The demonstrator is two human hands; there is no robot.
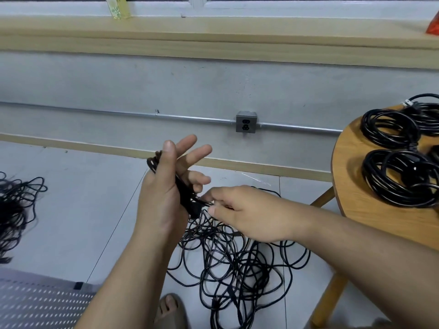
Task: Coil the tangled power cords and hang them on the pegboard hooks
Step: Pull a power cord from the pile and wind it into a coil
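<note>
A tangled heap of black power cords (pixel 232 262) lies on the pale floor in front of me. My left hand (pixel 164 198) is raised above it, thumb up and fingers spread, with a small bundle of black cord (pixel 184 193) held against its palm. My right hand (pixel 244 212) pinches a strand of that cord just beside the bundle. Two coiled black cords (pixel 394 176) lie on a round wooden table (pixel 349 186) at the right. A perforated pegboard (pixel 35 302) lies flat at the lower left.
A second tangle of black cord (pixel 16 205) sits at the left edge. A grey wall with a metal conduit and a socket box (pixel 246 121) runs behind. The table's wooden legs (pixel 330 302) stand to the right of the heap. A sandalled foot (pixel 169 312) is at the bottom.
</note>
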